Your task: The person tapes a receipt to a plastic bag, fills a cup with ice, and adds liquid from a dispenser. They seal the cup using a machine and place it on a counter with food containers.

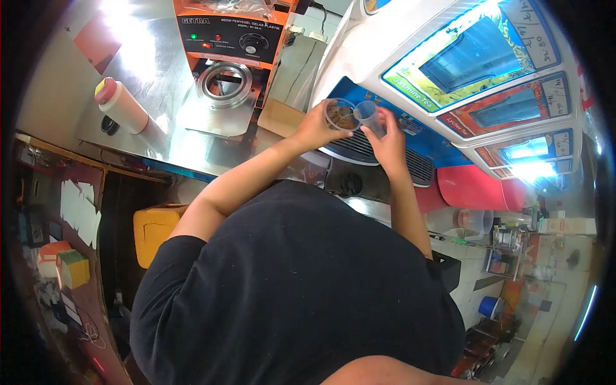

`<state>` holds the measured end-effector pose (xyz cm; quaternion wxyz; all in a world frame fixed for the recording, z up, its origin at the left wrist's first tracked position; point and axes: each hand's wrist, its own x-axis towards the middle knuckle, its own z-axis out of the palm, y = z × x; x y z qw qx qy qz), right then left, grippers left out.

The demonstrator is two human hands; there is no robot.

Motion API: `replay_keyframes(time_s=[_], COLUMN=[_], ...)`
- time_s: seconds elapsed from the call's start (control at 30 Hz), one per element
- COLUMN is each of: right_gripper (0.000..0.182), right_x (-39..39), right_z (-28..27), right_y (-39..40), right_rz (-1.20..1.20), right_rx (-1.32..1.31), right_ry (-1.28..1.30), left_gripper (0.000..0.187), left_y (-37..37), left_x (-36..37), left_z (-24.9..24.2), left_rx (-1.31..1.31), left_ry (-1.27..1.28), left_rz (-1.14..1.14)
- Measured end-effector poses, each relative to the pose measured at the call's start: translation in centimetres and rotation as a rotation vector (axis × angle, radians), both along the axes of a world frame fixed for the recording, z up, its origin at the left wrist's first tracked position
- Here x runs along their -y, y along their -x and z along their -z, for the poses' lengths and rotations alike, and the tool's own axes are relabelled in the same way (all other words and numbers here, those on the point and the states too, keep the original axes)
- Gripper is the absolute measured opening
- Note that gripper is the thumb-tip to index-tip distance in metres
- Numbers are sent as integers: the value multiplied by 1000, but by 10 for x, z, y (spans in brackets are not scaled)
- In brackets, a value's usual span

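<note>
My left hand (316, 128) is wrapped round a clear plastic cup (340, 115) with something brown inside. In my right hand (389, 142) is a smaller clear plastic cup (366, 114), its fingers closed on the side. Both cups are close together, the smaller one tilted towards the rim of the larger. They are held just in front of a white drink dispenser (350, 48) and over its dark slotted drip tray (417, 165). Its panels read Jasmine Tea (471, 54) and Lychee Tea (504, 109).
An orange cup-sealing machine (231, 38) stands on the steel counter (151, 64) to the left. Beside it are a pale bottle with a pink top (122, 106) and a small black lid (110, 125). A pink tub (481, 188) sits at the right, and a yellow container (154, 234) is lower left.
</note>
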<state>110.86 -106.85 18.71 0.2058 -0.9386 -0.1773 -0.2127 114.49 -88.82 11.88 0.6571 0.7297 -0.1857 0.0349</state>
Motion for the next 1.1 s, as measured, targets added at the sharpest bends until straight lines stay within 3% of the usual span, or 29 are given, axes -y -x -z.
replay_keyframes(time_s=[0.07,0.17,0.43,0.63,0.77,0.87,1.1], right_gripper=[42,43,43,44,44,43,33], right_x=[3,-1,-9,-6,-8,-7,-11], right_z=[20,29,20,25,25,23,15], right_y=[-9,-22,-38,-41,-40,-39,-37], right_rz=[-6,-5,-7,-9,-22,-28,-11], right_rx=[-304,-214,-173,-186,-189,-181,-202], right_ry=[-770,-874,-860,-883,-890,-876,-837], left_gripper=[80,79,81,79,80,82,91], left_y=[-4,-2,3,39,62,64,58], left_x=[-4,-6,-14,-53,-66,-65,-84], left_z=[6,4,27,54,75,84,88], left_rx=[-41,-118,-33,-53,-216,-220,-102], left_ry=[16,67,154,-24,-88,-41,-206], left_rz=[9,39,77,152,144,106,105])
